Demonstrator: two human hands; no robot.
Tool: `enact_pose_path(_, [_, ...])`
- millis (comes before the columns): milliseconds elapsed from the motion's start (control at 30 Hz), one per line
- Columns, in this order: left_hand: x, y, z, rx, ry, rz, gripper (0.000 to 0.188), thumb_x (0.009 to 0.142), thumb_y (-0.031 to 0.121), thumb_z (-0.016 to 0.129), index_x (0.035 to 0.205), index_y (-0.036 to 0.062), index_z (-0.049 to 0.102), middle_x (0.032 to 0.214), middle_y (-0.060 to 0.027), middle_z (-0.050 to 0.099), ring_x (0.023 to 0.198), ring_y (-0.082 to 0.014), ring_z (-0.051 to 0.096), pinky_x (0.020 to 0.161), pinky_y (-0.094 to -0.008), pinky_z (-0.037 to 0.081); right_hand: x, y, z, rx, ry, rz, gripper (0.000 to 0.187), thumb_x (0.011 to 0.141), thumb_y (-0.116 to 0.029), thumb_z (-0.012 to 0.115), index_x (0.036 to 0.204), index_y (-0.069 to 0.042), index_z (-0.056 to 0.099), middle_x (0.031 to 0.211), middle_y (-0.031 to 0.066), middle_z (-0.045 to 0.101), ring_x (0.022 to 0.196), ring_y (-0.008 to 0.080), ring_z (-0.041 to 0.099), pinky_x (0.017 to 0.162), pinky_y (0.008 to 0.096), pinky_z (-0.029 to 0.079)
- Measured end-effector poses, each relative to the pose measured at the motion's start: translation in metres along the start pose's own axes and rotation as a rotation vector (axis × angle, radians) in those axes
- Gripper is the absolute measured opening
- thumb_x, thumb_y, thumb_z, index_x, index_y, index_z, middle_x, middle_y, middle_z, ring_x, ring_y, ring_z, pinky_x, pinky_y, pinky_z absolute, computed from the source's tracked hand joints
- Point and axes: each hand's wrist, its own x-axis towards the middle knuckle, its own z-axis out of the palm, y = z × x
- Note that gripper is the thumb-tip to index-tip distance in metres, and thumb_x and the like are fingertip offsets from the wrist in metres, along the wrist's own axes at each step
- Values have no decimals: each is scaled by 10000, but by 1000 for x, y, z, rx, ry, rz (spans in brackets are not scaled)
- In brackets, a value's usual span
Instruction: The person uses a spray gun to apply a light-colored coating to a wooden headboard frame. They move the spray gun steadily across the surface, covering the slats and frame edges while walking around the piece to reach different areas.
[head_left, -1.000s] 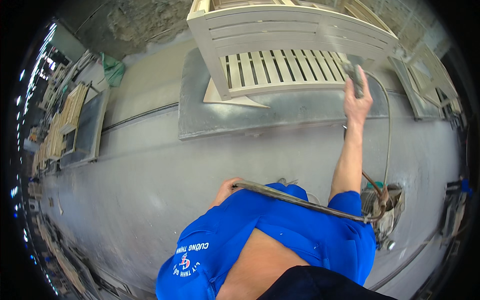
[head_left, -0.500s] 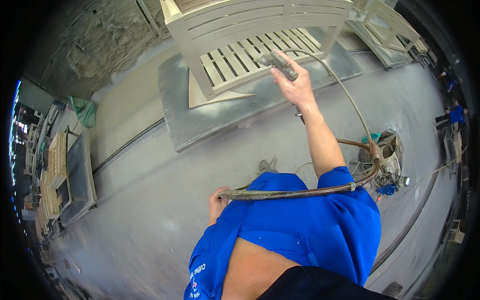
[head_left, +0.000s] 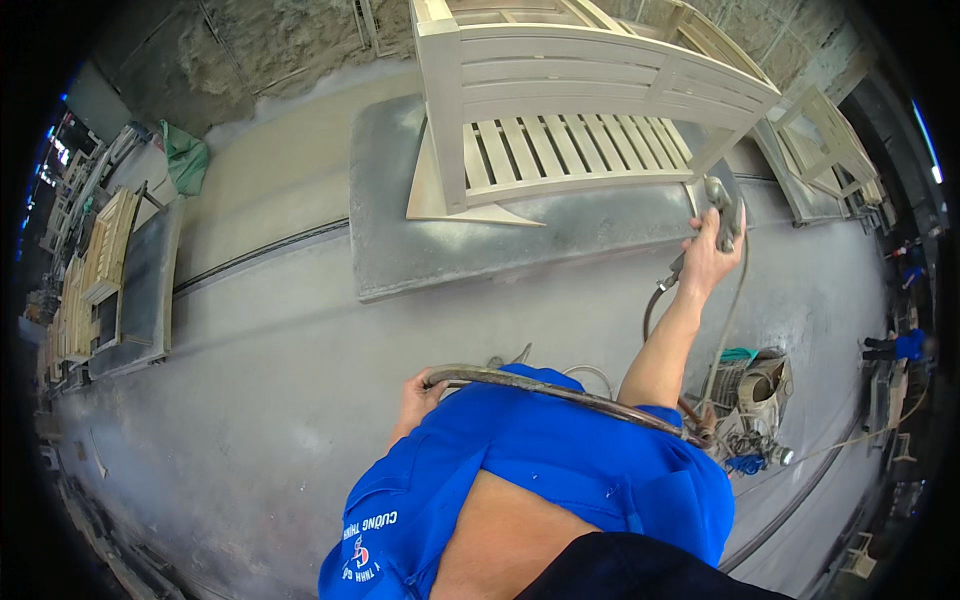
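Since half a second ago, the right hand (head_left: pixel 710 262) and its spray gun have travelled rightward along the furniture, from in front of the slats to its right-hand leg. Largest is the grey floor (head_left: pixel 290 400), spreading below and to the left of that hand. Beyond the hand and to its left lies the low grey platform (head_left: pixel 440 262), carrying the cream slatted wooden furniture (head_left: pixel 560 105), whose nearest leg ends just past the gun. A thin pale board (head_left: pixel 475 213) pokes out beneath the far-left leg, well apart from the hand. Nearer the body than the right hand, and to its right, stands a grimy pot (head_left: pixel 765 388) among tangled lines. A thick hose (head_left: pixel 560 388) crosses the blue shirt to the left hand (head_left: pixel 416 398), curled around its bend. Smallest is the spray gun (head_left: pixel 727 232), gripped in the right hand's closed fingers (whether the trigger is squeezed, I cannot tell).
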Motion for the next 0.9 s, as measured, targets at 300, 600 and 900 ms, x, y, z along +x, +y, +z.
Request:
enact_pose_path(300, [63,40,-29,193,-226,-94,151,961,129,703,1091,57,729,833,-98,725,751,-184,666,742,-365,536,-26,46,-7,50,53,133,340,1033,-143,600,1349,-26,545,931,71,654,760,122,650,461,249,479])
enact_pose_path(600, [151,49,-184,296,-377,92,127,963,154,733,1061,74,721,737,-22,616,671,-132,548,638,-341,485,-231,59,117,-58,-197,457,546,1023,-115,620,1535,-60,438,964,45,650,770,110,645,468,223,468])
enact_pose_path(900, [207,89,-416,99,-409,202,104,966,90,721,1062,50,715,849,15,682,805,-102,594,750,-302,513,-357,-80,328,-67,-104,98,565,999,-54,641,1537,-59,472,1112,89,704,881,145,681,725,283,571])
